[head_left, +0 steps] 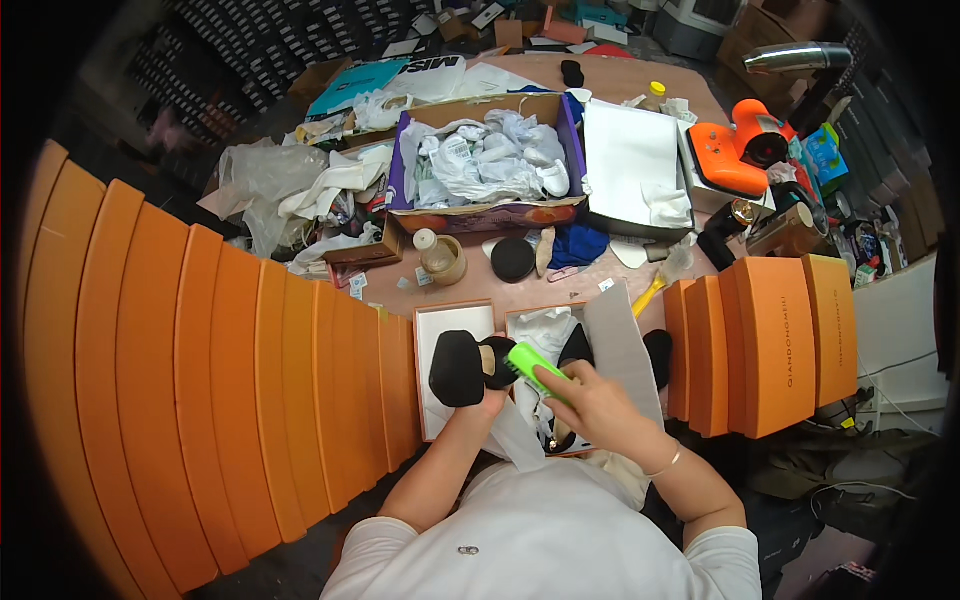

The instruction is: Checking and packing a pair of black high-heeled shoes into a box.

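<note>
My left hand (490, 406) is closed around a black shoe (455, 366) with a pale inside, held up over a shallow white-lined box lid (455, 319). In my right hand (602, 408) is a bright green brush (536, 366), its bristles turned toward the shoe. The bristles are right at the shoe's edge; whether they touch it I cannot tell. Beneath my hands lies an open shoebox (656, 402) lined with white tissue paper (545, 326). Another black shoe (577, 346) lies in that box, partly hidden by my right hand and the brush.
Orange boxes (225, 400) stand in a long row at left; several more orange boxes (775, 345) stand at right. Behind are a purple carton (490, 218) of plastic bags, a jar (443, 262), a black round tin (513, 259), a yellow-handled brush (650, 296) and an orange device (728, 165).
</note>
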`<act>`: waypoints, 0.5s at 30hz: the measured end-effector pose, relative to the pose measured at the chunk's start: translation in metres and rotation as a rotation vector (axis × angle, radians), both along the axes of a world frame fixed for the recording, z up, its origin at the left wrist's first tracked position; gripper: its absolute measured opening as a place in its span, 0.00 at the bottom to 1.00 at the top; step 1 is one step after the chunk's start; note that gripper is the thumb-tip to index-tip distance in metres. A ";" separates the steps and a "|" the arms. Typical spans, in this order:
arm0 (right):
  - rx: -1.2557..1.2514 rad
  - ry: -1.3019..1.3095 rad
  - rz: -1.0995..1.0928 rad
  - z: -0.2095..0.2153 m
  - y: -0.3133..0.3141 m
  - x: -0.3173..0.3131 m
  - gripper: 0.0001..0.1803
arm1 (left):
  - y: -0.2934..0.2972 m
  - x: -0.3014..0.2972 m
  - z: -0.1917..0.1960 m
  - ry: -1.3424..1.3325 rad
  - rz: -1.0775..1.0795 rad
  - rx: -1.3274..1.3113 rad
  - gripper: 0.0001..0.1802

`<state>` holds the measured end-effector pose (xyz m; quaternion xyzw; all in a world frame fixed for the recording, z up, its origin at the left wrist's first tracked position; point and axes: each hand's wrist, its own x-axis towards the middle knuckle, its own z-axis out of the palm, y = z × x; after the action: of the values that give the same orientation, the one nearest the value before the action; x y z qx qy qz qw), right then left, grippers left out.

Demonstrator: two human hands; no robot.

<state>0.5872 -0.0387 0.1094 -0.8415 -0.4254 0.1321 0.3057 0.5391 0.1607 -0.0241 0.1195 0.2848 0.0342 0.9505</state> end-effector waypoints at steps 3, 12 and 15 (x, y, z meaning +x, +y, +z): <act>0.046 -0.020 -0.083 -0.091 0.028 -0.027 0.21 | -0.009 0.005 0.043 0.178 -0.072 0.523 0.22; 0.036 0.080 -0.047 -0.050 0.046 -0.039 0.25 | 0.022 -0.035 0.039 -0.059 -0.071 0.354 0.21; 0.160 0.289 0.008 -0.072 0.065 -0.067 0.21 | 0.035 -0.042 0.013 -0.009 -0.086 0.431 0.20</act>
<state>0.5205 0.0261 0.0375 -0.7851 -0.3894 0.2187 0.4292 0.4968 0.1954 -0.0110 0.3319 0.2614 0.0541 0.9048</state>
